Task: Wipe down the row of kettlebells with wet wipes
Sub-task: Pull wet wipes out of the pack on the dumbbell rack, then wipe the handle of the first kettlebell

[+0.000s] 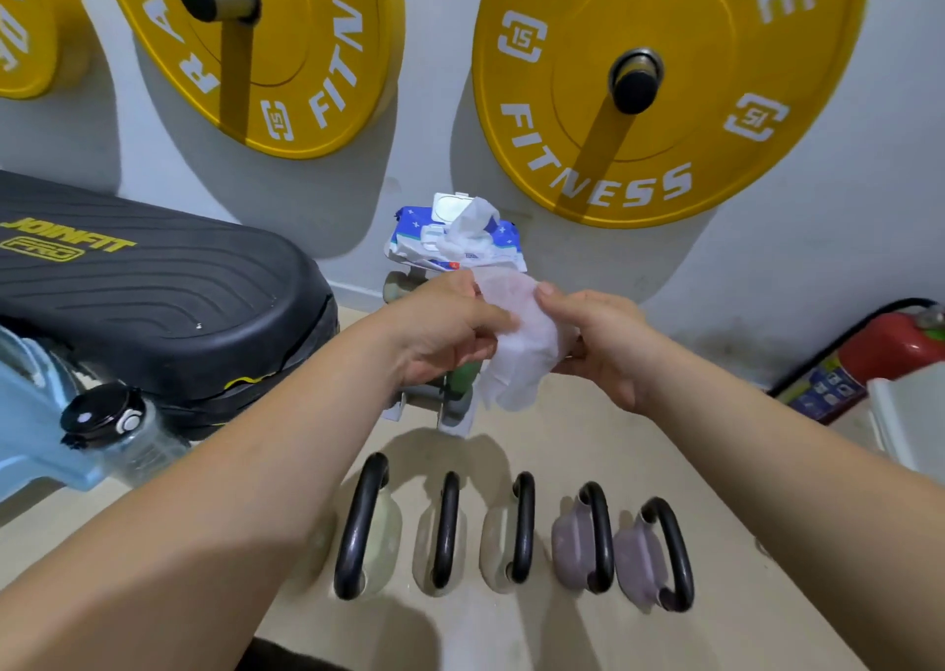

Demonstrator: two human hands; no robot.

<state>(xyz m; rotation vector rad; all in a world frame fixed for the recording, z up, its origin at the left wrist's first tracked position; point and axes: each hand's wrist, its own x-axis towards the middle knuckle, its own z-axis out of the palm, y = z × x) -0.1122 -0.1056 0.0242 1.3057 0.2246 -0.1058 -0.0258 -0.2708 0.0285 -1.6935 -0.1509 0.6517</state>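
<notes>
A row of several kettlebells stands on the floor below my arms: pale beige ones at the left (368, 527) and mauve ones at the right (649, 558), all with black handles. My left hand (450, 328) and my right hand (608, 343) both pinch one white wet wipe (521, 353), held spread between them in the air above the row. Behind my hands the blue and white wet wipe pack (460, 236) rests on a small dumbbell rack with its lid flipped up and another wipe poking out.
Yellow weight plates (665, 82) hang on pegs on the white wall. A black padded bench (143, 292) fills the left, with a clear bottle (117, 430) in front of it. A red fire extinguisher (890, 348) lies at the right wall.
</notes>
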